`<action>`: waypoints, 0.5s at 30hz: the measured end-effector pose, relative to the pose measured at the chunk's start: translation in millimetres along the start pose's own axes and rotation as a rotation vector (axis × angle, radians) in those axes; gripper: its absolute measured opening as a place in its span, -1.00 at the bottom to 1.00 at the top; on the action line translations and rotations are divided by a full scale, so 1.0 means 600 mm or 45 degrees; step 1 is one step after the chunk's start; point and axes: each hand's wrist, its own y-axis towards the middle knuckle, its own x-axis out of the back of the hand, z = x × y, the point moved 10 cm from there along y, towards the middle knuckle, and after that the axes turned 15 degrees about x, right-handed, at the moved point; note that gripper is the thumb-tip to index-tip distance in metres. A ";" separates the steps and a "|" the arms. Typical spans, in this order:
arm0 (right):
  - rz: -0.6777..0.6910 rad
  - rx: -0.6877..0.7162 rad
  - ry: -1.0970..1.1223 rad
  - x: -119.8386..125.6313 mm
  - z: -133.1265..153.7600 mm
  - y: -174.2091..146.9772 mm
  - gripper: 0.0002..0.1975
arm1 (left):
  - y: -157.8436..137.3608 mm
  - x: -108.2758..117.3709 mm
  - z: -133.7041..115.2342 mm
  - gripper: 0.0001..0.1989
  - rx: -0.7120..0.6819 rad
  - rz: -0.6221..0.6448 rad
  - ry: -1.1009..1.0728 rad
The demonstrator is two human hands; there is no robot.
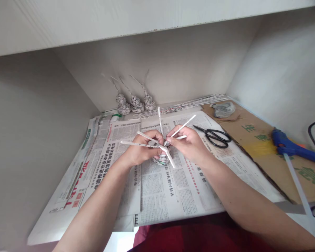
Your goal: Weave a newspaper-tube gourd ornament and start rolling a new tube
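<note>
A small woven piece (161, 159) of rolled newspaper, grey-white with thin white paper spokes (147, 139) fanning outward, is held just above the newspaper-covered surface (160, 196) at centre. The left hand (144, 147) is closed around the piece and two spokes; the right hand (189, 141) is pinched shut on another spoke (fingertips nearly meeting the left). Three finished woven pieces (135, 103) are seen by the back wall, scissors (216, 136) and a blue glue gun (291, 147) to the right.

Tabletop (291, 206): overlapping printed newspaper sheets (160, 189) cover left and centre; brown corrugated cardboard sheet (267, 147) at right.
</note>
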 end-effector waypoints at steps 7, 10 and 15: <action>0.027 -0.016 -0.023 0.005 -0.006 0.001 -0.90 | 0.004 0.009 0.004 -0.60 0.024 -0.057 -0.093; 0.057 -0.019 -0.014 0.003 -0.004 0.003 -0.90 | 0.002 0.008 0.001 -0.65 0.029 -0.062 -0.062; 0.048 -0.011 -0.018 0.000 0.001 0.002 -0.89 | -0.001 0.009 -0.011 -0.70 -0.040 -0.087 0.168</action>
